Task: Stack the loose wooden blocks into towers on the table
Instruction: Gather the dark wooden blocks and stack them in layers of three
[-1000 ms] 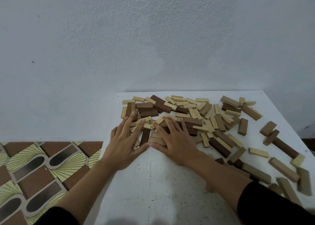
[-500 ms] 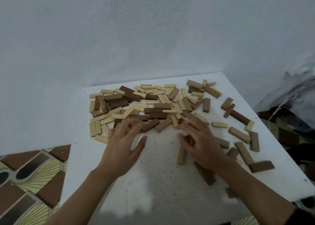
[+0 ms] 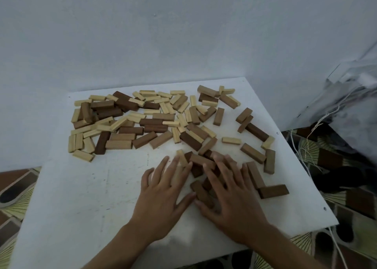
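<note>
Both hands are lying flat and open, holding nothing — the left hand (image 3: 163, 195) and right hand (image 3: 230, 199) are pressing a few wooden blocks (image 3: 130, 122) near the white table (image 3: 81, 197) front edge (most are lying farther back). They look hard, light, smooth — best pinched by the long sides.

We are finding no readable text, label, brand, number or sign anywhere: the wooden blocks (image 3: 155, 124) are showing plain faces, the white table (image 3: 81, 197) is carrying only scuffs, and the wall (image 3: 142, 34) is bare.
</note>
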Tool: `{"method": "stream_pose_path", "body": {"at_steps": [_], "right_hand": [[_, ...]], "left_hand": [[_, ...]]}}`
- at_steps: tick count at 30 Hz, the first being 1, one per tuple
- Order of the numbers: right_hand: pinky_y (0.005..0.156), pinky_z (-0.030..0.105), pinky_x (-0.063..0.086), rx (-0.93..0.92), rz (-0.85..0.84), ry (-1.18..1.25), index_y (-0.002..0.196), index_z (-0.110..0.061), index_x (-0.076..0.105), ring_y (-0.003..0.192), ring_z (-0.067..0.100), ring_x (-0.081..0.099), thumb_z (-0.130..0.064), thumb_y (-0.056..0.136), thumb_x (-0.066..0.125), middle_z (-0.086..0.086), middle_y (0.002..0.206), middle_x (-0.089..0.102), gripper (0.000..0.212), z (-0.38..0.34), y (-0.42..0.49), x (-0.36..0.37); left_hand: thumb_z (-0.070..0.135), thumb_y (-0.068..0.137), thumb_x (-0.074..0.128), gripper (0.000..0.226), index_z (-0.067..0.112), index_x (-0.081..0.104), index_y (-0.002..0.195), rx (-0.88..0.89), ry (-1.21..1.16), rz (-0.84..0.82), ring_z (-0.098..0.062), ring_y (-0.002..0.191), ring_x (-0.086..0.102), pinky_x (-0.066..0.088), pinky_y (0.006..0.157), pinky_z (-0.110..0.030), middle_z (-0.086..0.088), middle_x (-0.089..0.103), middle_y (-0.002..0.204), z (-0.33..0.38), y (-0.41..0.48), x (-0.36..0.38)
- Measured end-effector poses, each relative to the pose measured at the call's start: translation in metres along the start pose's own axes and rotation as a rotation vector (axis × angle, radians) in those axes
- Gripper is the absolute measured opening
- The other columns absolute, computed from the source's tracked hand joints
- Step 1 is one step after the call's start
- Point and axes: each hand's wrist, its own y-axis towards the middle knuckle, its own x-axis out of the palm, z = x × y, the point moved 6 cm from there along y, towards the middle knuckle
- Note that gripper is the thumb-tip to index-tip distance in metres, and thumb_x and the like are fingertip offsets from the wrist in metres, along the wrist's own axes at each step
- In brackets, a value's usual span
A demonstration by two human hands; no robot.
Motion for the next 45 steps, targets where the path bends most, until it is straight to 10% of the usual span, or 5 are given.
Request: {"method": "stream_pose_path", "body": {"at_steps": [4,11,18,33,45], "right_hand": [[0.120,0.062,0.017,-0.002,0.006,0.030,0.155,-0.024,0.034,0.154,0.030,0.011,-0.075,0.092,0.037,0.006,0.163,0.022,0.081,0.005,0.018,-0.002],[0.116,0.060,0.029,-0.015,0.035,0.095,0.146,-0.026,0.044,0.146,0.028,0.025,-0.076,0.087,0.045,0.005,0.150,0.035,0.077,0.017,0.054,-0.006],[0.121,0.061,0.008,-0.029,-0.021,0.050,0.156,-0.035,0.027,0.155,0.024,0.000,-0.090,0.083,0.030,0.005,0.164,0.017,0.091,0.035,0.091,-0.003],[0.118,0.065,0.017,-0.024,0.021,0.028,0.142,-0.036,0.043,0.144,0.026,0.025,-0.091,0.079,0.036,0.001,0.148,0.032,0.084,0.050,0.139,-0.005],[0.100,0.043,0.045,0.101,0.266,0.436,0.128,-0.018,0.063,0.122,0.012,0.049,-0.052,0.098,0.050,-0.006,0.127,0.054,0.047,0.113,0.050,-0.038]], "left_hand": [[0.073,0.099,0.024,0.066,0.033,0.033,0.151,-0.058,0.015,0.014,-0.027,0.156,0.010,0.024,0.115,-0.052,-0.008,0.017,0.167,-0.004,0.011,-0.002],[0.082,0.093,0.021,0.082,0.039,0.005,0.161,-0.036,0.090,0.040,-0.031,0.156,0.000,0.022,0.117,-0.061,-0.006,0.001,0.170,-0.026,0.045,-0.007],[0.085,0.091,0.016,0.079,0.046,0.000,0.158,-0.069,0.110,0.059,-0.029,0.156,0.006,0.015,0.118,-0.058,-0.005,0.010,0.169,-0.041,0.072,-0.012],[0.079,0.094,0.022,0.072,0.045,0.018,0.157,-0.165,0.081,0.106,-0.026,0.146,0.026,0.031,0.104,-0.059,-0.001,0.032,0.157,-0.053,0.097,-0.017],[0.050,0.095,0.047,0.038,0.028,0.060,0.123,0.073,-0.299,0.253,-0.018,0.120,0.049,0.029,0.096,-0.042,0.002,0.050,0.131,0.025,0.079,-0.028]]}}
